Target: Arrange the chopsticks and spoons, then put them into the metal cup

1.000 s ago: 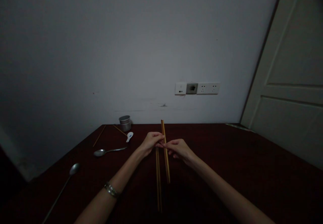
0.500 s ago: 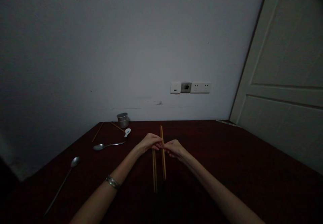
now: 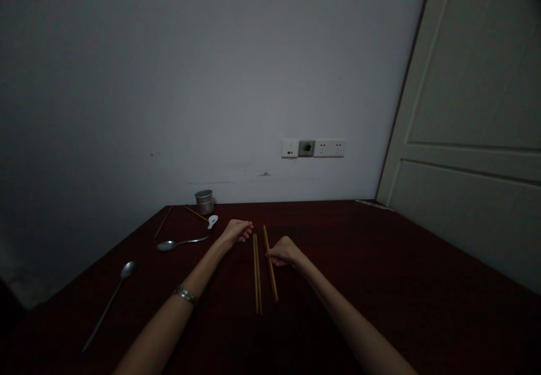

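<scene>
My right hand [image 3: 282, 251] is closed on a pair of wooden chopsticks [image 3: 271, 279], pinching them near the middle. They lean slightly, far ends to the left. Just left of them, a second pair of chopsticks [image 3: 257, 276] lies lengthwise on the dark red table [image 3: 359, 262], its two sticks close together. My left hand [image 3: 238, 232], with a bracelet [image 3: 186, 294] on its wrist, is apart from both pairs, beside the far end of the lying one. Its fingers are curled in, and nothing shows in them.
At the left lie a long-handled metal spoon [image 3: 127, 269], a shorter metal spoon [image 3: 166, 246], a white spoon [image 3: 213, 221] and two single chopsticks [image 3: 163, 222]. A metal cup [image 3: 205, 201] stands by the wall [image 3: 220, 82]. A door [image 3: 465, 161] rises at the right.
My left hand has let go of the right pair of chopsticks and moved left. The right hand has drawn this pair slightly nearer, and its far end has come down.
</scene>
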Available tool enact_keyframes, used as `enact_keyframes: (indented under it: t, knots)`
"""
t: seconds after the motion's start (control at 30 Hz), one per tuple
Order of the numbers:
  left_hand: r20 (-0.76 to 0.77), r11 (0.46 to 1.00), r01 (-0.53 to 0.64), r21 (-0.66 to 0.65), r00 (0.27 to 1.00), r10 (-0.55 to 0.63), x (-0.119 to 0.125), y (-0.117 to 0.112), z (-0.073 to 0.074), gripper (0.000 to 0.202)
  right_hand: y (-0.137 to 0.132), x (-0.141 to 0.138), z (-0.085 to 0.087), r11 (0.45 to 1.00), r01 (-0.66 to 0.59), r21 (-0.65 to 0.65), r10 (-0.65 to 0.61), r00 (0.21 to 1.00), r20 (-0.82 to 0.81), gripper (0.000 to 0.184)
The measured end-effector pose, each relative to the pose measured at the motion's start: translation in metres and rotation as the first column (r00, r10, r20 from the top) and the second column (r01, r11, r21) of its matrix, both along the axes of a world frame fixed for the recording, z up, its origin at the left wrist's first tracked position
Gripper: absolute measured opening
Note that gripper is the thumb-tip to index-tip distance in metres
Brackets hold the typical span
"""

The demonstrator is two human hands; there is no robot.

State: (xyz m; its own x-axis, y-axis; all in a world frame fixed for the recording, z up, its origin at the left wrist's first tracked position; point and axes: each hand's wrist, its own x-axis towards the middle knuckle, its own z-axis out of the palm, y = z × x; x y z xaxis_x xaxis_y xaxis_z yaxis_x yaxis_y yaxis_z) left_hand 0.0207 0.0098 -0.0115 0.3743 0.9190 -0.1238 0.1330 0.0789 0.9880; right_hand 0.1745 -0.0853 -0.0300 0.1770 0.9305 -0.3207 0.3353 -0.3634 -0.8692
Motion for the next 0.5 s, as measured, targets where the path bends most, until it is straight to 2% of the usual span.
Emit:
enact_keyframes:
  t: [0.2, 0.5]
  knots:
    - [-0.002, 0.998, -0.052, -0.038, 0.999, 0.052, -0.005, 0.009, -0.009, 0.025, 0.004, 0.001, -0.01, 1.0, -0.008, -0.021, 0.011, 0.992, 0.129, 0.018]
    - [0.005, 0.997, -0.031, -0.064, 0.999, 0.032, -0.006, 0.01, -0.012, 0.023, -0.001, 0.001, -0.015, 0.999, -0.044, 0.027, 0.034, 0.955, 0.296, 0.018]
